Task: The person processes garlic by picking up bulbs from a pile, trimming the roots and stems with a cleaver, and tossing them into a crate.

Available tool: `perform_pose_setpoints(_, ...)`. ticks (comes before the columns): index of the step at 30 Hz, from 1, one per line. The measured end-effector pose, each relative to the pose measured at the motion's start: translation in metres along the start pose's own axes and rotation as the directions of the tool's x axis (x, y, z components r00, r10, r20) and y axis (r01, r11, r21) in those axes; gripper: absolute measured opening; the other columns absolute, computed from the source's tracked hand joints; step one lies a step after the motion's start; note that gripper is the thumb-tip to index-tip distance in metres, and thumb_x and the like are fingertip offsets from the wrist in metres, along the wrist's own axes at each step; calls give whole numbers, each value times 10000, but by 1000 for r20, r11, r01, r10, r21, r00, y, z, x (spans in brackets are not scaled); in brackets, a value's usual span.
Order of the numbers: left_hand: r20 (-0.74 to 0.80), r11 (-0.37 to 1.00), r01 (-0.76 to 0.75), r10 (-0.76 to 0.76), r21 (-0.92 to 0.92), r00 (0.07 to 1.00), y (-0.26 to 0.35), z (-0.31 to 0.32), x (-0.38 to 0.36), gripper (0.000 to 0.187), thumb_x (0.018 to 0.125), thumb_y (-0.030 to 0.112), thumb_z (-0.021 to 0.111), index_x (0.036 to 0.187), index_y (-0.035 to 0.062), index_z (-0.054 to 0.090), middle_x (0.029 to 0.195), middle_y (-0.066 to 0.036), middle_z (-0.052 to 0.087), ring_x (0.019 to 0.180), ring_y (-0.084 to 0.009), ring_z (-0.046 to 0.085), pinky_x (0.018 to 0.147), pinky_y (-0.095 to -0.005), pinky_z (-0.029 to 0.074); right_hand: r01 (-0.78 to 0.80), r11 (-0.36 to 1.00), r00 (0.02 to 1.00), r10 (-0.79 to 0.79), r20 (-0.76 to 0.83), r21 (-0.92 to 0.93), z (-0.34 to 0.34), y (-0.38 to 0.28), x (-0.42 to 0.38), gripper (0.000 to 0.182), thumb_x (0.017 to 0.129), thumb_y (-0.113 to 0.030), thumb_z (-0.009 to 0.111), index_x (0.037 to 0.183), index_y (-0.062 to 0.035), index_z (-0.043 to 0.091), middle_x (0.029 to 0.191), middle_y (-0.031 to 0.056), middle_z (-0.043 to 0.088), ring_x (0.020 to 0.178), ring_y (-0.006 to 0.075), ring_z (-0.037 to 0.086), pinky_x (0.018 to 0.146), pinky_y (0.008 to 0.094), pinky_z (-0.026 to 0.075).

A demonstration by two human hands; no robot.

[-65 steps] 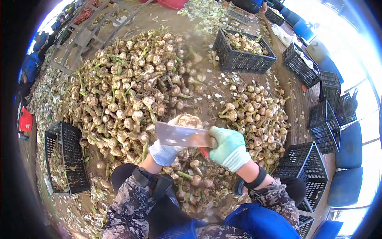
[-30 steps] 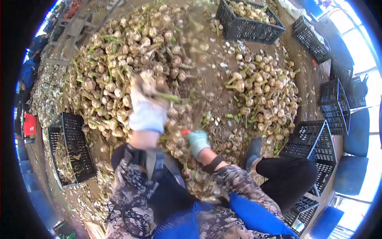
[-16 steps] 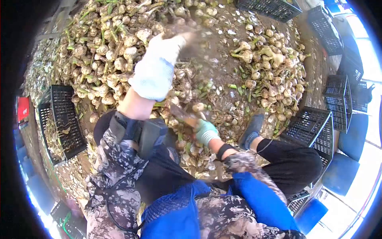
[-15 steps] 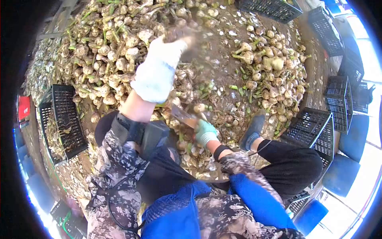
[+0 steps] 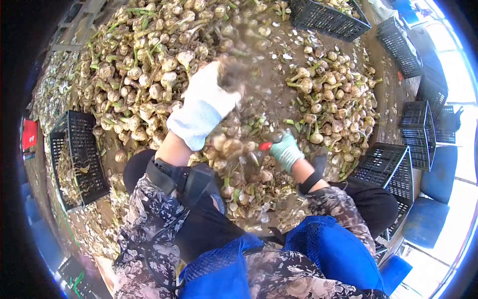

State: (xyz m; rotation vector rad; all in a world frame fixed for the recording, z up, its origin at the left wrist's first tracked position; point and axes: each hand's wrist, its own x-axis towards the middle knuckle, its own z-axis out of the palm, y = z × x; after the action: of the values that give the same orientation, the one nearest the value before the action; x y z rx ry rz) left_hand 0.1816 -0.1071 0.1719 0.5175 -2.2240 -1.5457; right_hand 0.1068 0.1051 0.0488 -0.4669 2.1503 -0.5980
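Observation:
My left hand (image 5: 210,95), in a white knitted glove with dirt-dark fingers, is over the near edge of a big heap of garlic bulbs (image 5: 169,65) with stems on. Motion smears its fingers, and a dark blur between thumb and fingertips hides whether a bulb is there. My right hand (image 5: 286,151), in a pale green glove, is closed around a knife (image 5: 265,146). The knife's red handle end sticks out to the left, while its blade is too blurred to make out. Below and between the hands lie loose garlic bulbs (image 5: 231,149), cut stems and peelings.
A second garlic pile (image 5: 343,99) lies to the right. Black plastic crates stand at the left (image 5: 82,154), top (image 5: 328,20) and right (image 5: 383,164), with blue barrels (image 5: 425,222) beyond. My bent knees flank the near bulbs.
My left hand has drawn back from the heap toward me. My right hand has moved up and right with the knife, turning it so the red handle end shows.

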Motion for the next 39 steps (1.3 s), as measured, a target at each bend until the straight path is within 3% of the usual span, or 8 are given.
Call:
perform_pose_setpoints(4,-93,999,11,-16,-52,996,-14,-3,0,251,709,-50,563,956,-3,553,851,-43,595,770,-94,550,698,-218,465,-50,814,998,59,4,579,93,8,11,494,804,-147,522,1233,-14,316,964,59,515,852,167,486,874,241,375)
perform_pose_setpoints(6,-50,996,59,-63,-70,997,-17,-4,-1,247,711,-51,559,953,-2,552,855,-41,594,778,-93,549,701,-216,462,-67,-500,927,288,239,863,120,13,53,454,809,-146,511,1206,-6,342,961,72,526,853,191,498,831,263,402)
perform_pose_setpoints(10,-45,999,1,1,36,999,-29,-2,0,264,705,-52,552,965,-6,539,877,-50,587,798,-106,549,728,-227,455,-103,774,885,358,-298,625,105,-4,60,279,789,-104,495,1043,1,444,861,76,530,738,188,476,698,243,391)
perform_pose_setpoints(14,-3,988,139,-139,60,990,-25,-1,-1,292,660,-18,585,951,-9,552,873,-69,605,804,-125,567,735,-241,457,-121,806,895,341,-288,579,92,-5,91,284,732,-96,569,981,3,473,812,60,522,686,150,444,637,231,373)
perform_pose_setpoints(18,-21,962,135,-134,238,991,-33,-1,-1,386,646,38,621,1018,11,525,906,-68,591,763,-126,561,714,-237,462,65,229,954,270,-128,971,44,-40,59,48,755,-91,528,780,-66,495,678,21,501,601,170,483,562,296,440)
perform_pose_setpoints(28,354,685,288,-46,-669,934,14,3,-9,624,535,-15,720,1094,33,446,962,-59,561,861,-139,546,750,-277,469,421,488,877,-433,-207,764,-95,-125,-56,341,669,-106,682,954,-27,513,941,97,585,785,125,568,618,219,484)
perform_pose_setpoints(30,352,557,367,-140,-745,926,21,4,-13,627,544,-14,713,1101,44,431,971,-62,548,846,-164,554,728,-288,480,469,803,875,-365,-317,369,-112,-117,-47,308,665,-13,657,931,-12,503,996,127,559,806,168,583,656,235,512)
perform_pose_setpoints(39,266,871,79,61,-484,962,6,13,-29,421,666,164,705,1033,49,535,971,-54,582,838,-152,556,702,-274,478,456,674,761,-634,-137,-581,-117,-143,-95,328,569,-267,677,821,-81,577,666,141,577,637,317,566,578,369,461)
